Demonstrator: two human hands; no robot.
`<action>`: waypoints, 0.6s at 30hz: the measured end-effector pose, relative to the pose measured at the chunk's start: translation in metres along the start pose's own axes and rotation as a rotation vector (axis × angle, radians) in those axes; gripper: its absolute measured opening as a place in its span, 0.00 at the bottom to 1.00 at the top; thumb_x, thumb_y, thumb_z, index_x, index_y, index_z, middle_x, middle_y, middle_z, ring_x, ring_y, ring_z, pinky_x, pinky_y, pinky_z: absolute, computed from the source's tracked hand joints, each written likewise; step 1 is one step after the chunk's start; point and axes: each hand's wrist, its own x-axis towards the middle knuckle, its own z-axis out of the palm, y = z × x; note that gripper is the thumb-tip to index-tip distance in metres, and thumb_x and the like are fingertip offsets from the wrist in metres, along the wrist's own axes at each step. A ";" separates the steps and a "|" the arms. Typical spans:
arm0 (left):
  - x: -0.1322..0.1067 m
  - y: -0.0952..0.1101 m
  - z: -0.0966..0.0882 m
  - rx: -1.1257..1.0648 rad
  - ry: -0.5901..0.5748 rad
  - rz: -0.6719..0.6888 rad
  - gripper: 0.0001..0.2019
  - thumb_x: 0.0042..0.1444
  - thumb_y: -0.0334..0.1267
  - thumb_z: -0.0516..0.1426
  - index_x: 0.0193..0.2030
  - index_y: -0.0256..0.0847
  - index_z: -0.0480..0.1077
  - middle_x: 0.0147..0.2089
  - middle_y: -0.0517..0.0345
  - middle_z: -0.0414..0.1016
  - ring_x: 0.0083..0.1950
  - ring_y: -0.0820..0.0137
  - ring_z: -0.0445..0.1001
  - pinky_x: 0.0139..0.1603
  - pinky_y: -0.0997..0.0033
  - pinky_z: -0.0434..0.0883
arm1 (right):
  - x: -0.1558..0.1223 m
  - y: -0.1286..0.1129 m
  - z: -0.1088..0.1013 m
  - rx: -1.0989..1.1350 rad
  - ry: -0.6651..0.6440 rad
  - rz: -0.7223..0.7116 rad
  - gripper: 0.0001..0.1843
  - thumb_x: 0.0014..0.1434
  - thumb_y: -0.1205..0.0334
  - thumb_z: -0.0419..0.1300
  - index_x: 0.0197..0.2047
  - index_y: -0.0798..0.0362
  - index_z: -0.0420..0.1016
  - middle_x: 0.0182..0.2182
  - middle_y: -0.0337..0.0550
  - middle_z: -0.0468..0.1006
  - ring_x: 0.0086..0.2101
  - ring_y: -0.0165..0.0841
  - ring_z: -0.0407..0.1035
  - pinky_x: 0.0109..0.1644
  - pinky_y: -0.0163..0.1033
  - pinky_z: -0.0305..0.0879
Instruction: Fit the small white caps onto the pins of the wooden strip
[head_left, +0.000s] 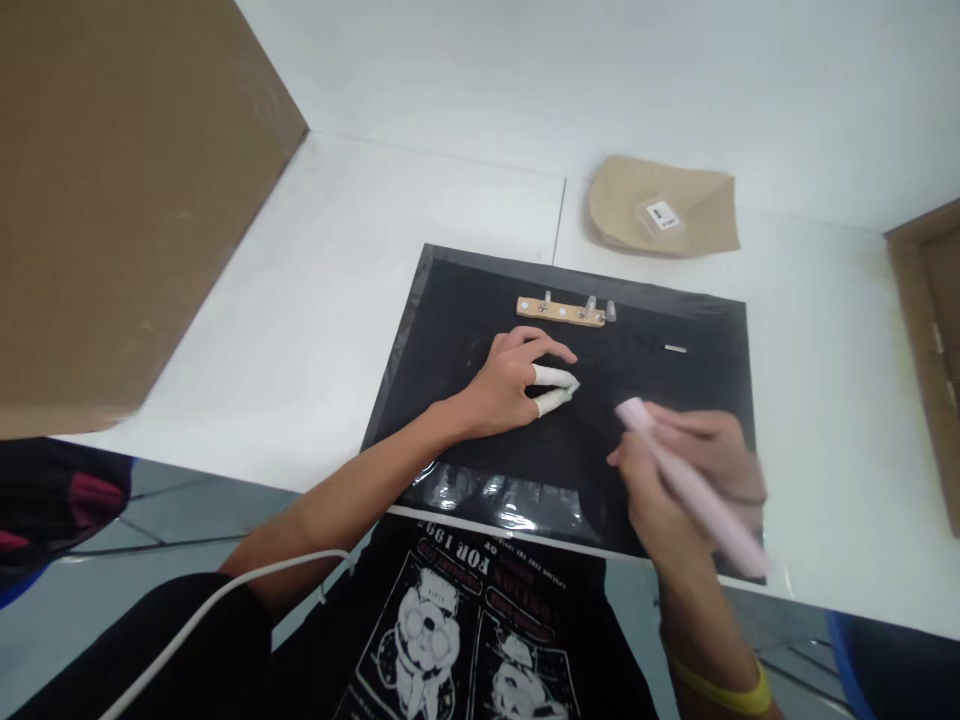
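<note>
My left hand (517, 385) rests on a black mat (675, 400) on the white table, fingers together, two of them wearing white finger covers; what lies under the fingertips is hidden. My right hand (686, 470), blurred by motion, grips a pale pink pen-shaped tool (694, 490) above the mat's right half, its tip pointing toward the left hand. A small wooden strip (560, 312) with metal screws and little clear parts lies at the mat's far edge. A tiny pale piece (675, 348) sits on the mat to the right.
A brown paper bag (660, 208) with a white label lies beyond the mat. A large cardboard sheet (112, 190) stands at the left. A wooden frame (930, 340) is at the right edge. A white cable (225, 595) crosses my lap.
</note>
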 end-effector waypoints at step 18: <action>0.001 -0.007 0.007 -0.006 0.031 -0.025 0.07 0.65 0.34 0.63 0.45 0.46 0.84 0.58 0.54 0.82 0.62 0.58 0.70 0.65 0.50 0.66 | -0.004 0.028 0.021 0.070 -0.031 0.120 0.11 0.61 0.51 0.70 0.40 0.50 0.82 0.33 0.45 0.81 0.31 0.38 0.79 0.30 0.41 0.78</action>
